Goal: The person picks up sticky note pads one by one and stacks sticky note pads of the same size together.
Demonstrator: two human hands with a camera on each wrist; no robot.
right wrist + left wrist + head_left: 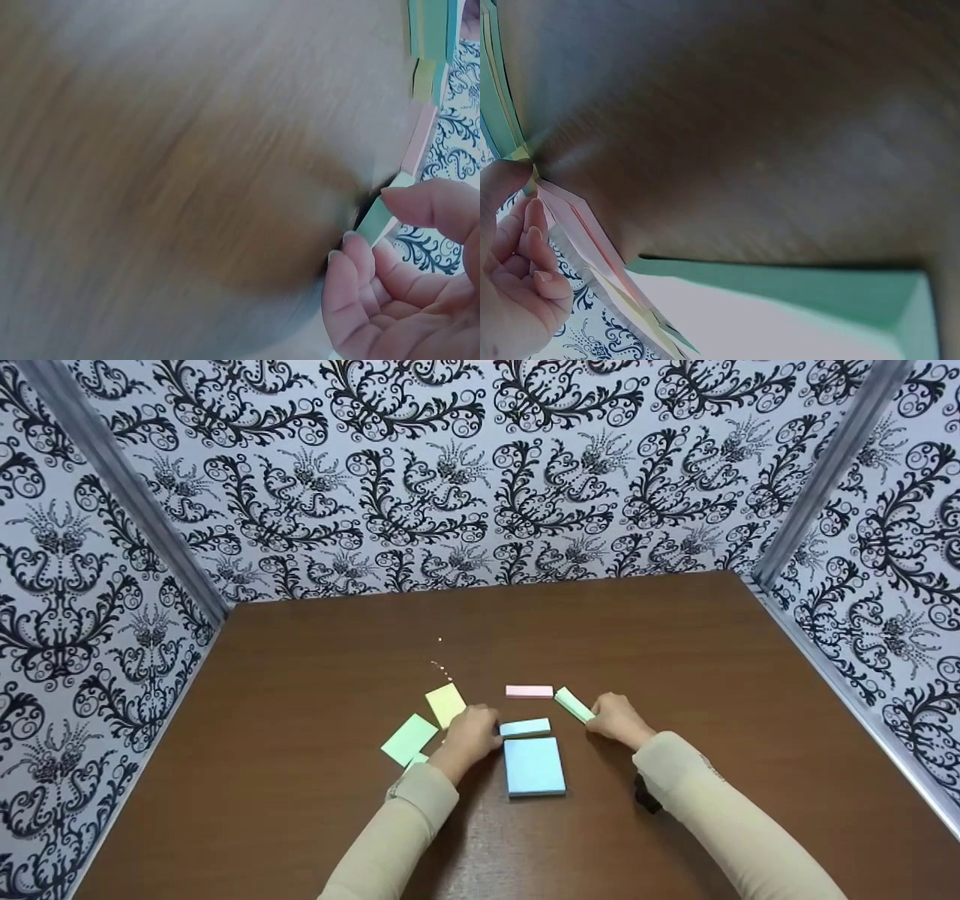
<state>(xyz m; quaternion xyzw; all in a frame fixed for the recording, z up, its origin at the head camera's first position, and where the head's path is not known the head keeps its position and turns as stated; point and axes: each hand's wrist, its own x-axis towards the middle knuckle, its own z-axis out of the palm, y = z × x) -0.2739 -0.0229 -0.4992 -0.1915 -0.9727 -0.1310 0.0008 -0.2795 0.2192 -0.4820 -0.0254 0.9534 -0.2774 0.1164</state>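
In the head view my left hand pinches the left end of a narrow blue-topped sticky note pad; its yellow side shows at the thumb in the left wrist view. My right hand holds the lower end of a narrow green sticky note pad between thumb and fingers, and this pad lies slanted in the right wrist view. A pink narrow pad lies left of the green one's upper end. Just below the narrow blue-topped pad sits a square blue pad.
Left of my left hand lie a yellow pad and a green pad, with another green piece partly hidden by the sleeve. Small pale scraps dot the brown table. Patterned walls enclose its back and sides.
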